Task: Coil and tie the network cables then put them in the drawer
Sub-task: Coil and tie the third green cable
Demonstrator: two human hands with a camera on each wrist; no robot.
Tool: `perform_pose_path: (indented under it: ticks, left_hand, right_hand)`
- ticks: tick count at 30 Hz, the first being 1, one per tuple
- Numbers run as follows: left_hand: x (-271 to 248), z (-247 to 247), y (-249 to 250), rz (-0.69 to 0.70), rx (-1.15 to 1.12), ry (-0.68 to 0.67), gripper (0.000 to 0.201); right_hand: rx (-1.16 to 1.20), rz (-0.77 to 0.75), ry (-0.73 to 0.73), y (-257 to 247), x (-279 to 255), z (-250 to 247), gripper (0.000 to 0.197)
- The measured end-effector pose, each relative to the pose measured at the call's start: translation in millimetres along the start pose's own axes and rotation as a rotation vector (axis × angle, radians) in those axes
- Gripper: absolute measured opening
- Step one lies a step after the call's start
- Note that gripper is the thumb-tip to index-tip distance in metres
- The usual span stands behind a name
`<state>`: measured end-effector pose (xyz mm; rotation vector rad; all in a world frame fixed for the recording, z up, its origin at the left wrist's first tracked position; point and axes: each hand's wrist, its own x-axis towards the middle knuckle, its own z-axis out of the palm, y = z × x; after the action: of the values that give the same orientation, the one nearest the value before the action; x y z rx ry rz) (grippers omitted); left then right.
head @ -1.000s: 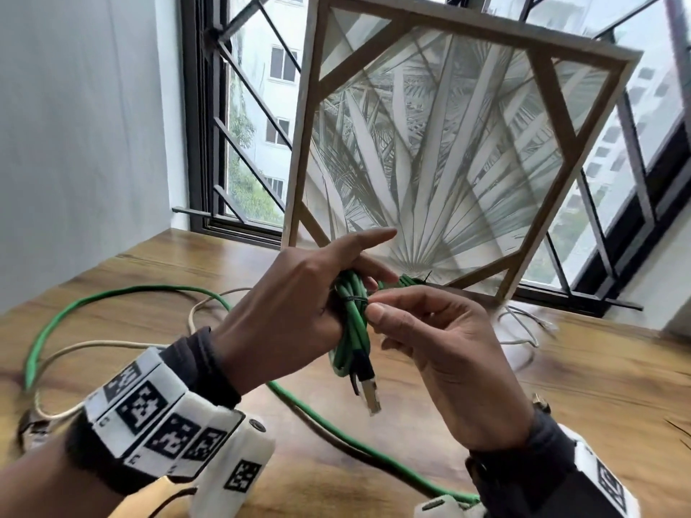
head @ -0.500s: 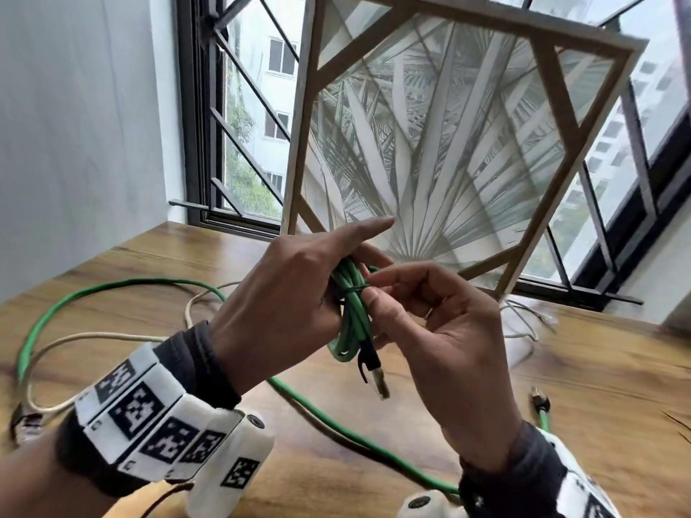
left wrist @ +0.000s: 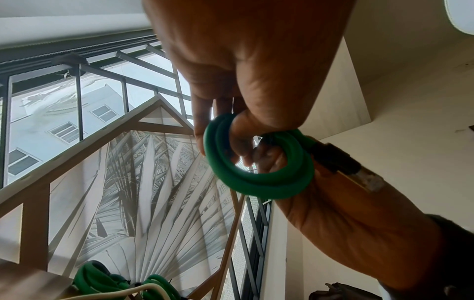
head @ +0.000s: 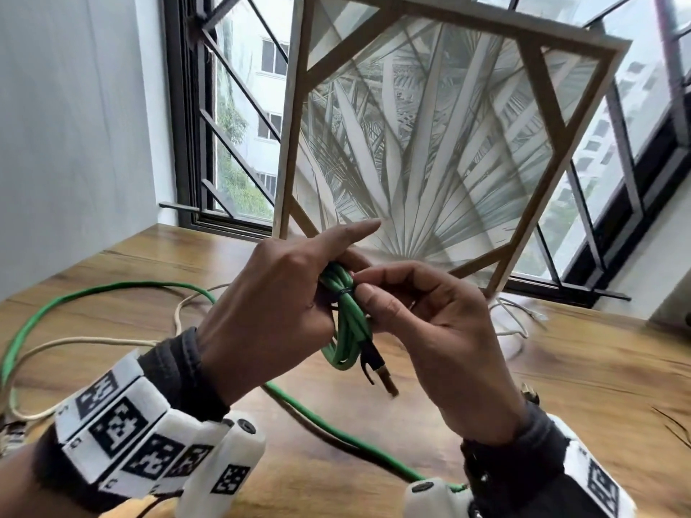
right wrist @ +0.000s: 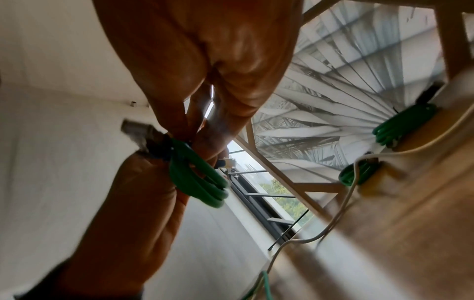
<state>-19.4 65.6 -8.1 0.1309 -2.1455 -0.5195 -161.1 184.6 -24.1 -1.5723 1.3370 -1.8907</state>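
Observation:
A small coil of green network cable hangs in the air above the wooden table. My left hand grips the coil, its index finger pointing straight out. My right hand pinches a thin dark tie wrapped round the coil's middle. The cable's black plug with a metal tip dangles below the coil. A loose green cable and a cream cable lie in loops on the table at the left.
A wood-framed palm-leaf panel leans against the barred window behind my hands. Two tied green coils lie on the table by the panel. A thin white cable lies on the right. No drawer is in view.
The right hand's fingers have shifted up on the tie at the coil's middle. The coil has turned slightly, its plug swinging to the right. The left hand keeps its grip.

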Motion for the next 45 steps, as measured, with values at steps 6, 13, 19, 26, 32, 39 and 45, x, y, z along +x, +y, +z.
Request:
perform_pose_path:
  ticks: [6, 13, 19, 26, 32, 39, 45]
  left_hand:
    - [-1.0, 2.8, 1.9, 0.003, 0.068, 0.006, 0.082]
    - [-1.9, 3.1, 1.9, 0.016, 0.083, 0.035, 0.087]
    - [-2.4, 2.6, 3.9, 0.022, 0.091, 0.034, 0.087]
    - [-4.5, 2.8, 10.7, 0.036, 0.114, 0.061, 0.087]
    - [-5.3, 1.3, 15.6, 0.012, 0.151, 0.075, 0.083]
    - [-5.9, 1.1, 17.5, -0.032, 0.193, 0.075, 0.08]
    - [-4.5, 4.1, 8.0, -0.124, 0.138, 0.077, 0.088]
  right_hand:
    - [0.007, -0.06, 0.047, 3.9, 0.4, 2.2, 0.008]
    - [0.164, 0.008, 0.013, -2.6, 2.4, 0.4, 0.014]
    - [0.085, -0.015, 0.014, -0.8, -0.5, 1.2, 0.012]
    - [0.153, -0.025, 0.031, -1.3, -1.6, 6.5, 0.008]
    - [0.259, 0.006, 0.057, -5.2, -5.1, 13.3, 0.007]
    - [0.244, 0.053, 0.076, 0.1, -6.9, 15.7, 0.009]
    - [0.174, 0.061, 0.072, -2.0, -0.6, 6.1, 0.011]
